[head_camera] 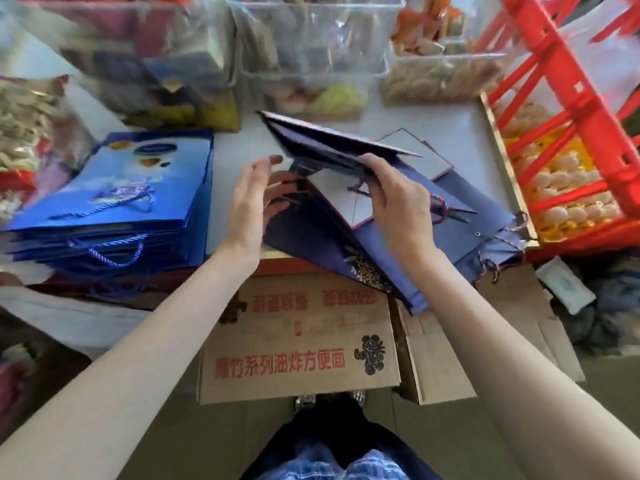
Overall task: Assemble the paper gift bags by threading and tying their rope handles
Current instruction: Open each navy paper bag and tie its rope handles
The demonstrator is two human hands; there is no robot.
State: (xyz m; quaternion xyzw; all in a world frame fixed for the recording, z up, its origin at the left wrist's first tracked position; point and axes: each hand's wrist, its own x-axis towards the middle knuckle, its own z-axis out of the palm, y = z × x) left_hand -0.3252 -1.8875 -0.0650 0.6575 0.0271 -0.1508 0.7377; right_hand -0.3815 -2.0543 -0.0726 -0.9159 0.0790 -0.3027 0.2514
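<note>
Lifting a flat purple gift bag [332,143] off a loose pile, a person works at a crowded white table [450,119]. At far left, one stack of finished blue bags [114,209] lies flat, with two twisted blue rope handles [114,251] plainly showing; the number of bags in it cannot be counted from the edges. Behind it sit three clear plastic tubs [311,50] of packaged goods. The left hand [256,199] is spread, fingers straight, its tips touching the dark edge of the bag underneath. The right hand [394,199] curls around the raised bag's lower edge, where a short dark rope [360,187] dangles. The purple pile [460,233], fanned out and too overlapped for a sure count, overhangs the table front above two cardboard boxes [298,334]. A nudge from either wrist could likely slide those sheets to the floor. The dangling rope may also snag or pull free of its eyelet. One red crate [568,109] stands at right.
</note>
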